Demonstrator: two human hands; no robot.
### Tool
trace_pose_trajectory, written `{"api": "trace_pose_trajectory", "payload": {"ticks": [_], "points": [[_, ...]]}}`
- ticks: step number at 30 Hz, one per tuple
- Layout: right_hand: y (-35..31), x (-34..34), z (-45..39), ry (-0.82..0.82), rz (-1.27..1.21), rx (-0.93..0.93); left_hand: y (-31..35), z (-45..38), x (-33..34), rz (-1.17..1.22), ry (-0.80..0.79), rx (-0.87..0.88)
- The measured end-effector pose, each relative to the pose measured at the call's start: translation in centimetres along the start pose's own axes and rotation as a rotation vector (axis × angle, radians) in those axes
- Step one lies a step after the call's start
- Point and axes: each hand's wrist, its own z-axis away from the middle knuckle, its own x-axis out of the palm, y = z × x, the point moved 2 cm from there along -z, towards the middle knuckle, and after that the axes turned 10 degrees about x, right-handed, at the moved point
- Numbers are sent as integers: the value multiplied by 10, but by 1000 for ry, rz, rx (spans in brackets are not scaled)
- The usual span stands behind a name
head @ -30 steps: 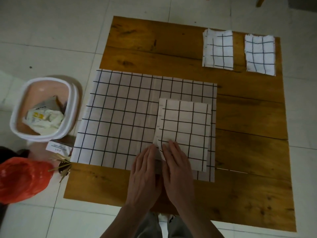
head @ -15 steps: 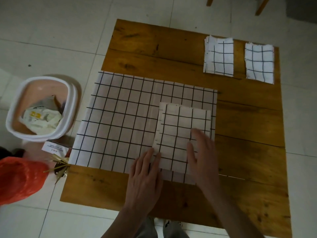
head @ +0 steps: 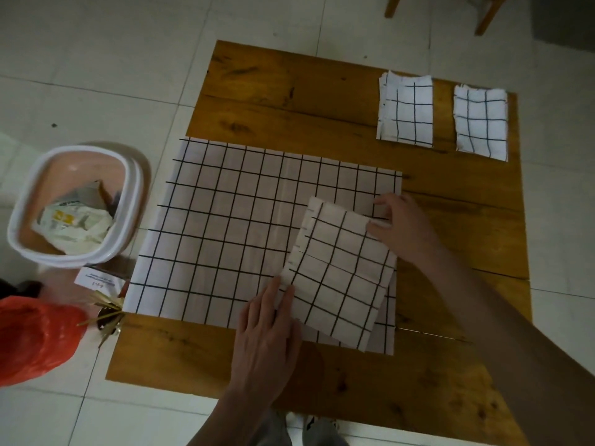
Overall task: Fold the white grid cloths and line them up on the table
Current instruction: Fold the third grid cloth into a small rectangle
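I count four grid cloths [head: 338, 272], three folded, one spread flat, two hands [head: 264, 342], one table [head: 289, 101], one bin [head: 74, 204], one red bag [head: 32, 339]

Table [head: 289, 101]: orange-brown wood with dark grain streaks and knots; floor [head: 96, 59]: pale grey-white tiles. Large spread cloth [head: 225, 220], part-folded cloth [head: 338, 278] on it, and two folded cloths far right [head: 406, 111] [head: 481, 122]: all white with a black grid. Left of table: bin [head: 75, 204] with white rim and pink inside; red-orange plastic bag [head: 35, 339] near left.
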Motion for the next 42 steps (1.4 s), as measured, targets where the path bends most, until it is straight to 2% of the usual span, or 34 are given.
{"api": "trace_pose_trajectory", "payload": {"ticks": [5,13,17,20,23,26,31,38,42], "points": [[20,-1,16,-77,-142,97,3,-6,-5,12,-23,-46],[52,6,50,-91,-76,169,7,-11,-1,-64,-48,-74],[60,13,64,-135,-230,216,10,-14,2,-97,-52,-74],[66,16,71,-231,-399,254,12,-16,4,-109,-74,-82],[69,18,77,-265,-467,236,15,-19,4,-133,-84,-94],[72,19,84,-183,-559,202,21,-22,1,-148,-57,-82],[75,25,98,64,-765,302,36,-26,-3,-107,1,-4],[86,44,104,176,-628,333,55,-22,12,-57,-96,163],[90,47,109,278,-703,372,54,-19,17,-110,-123,180]]}}
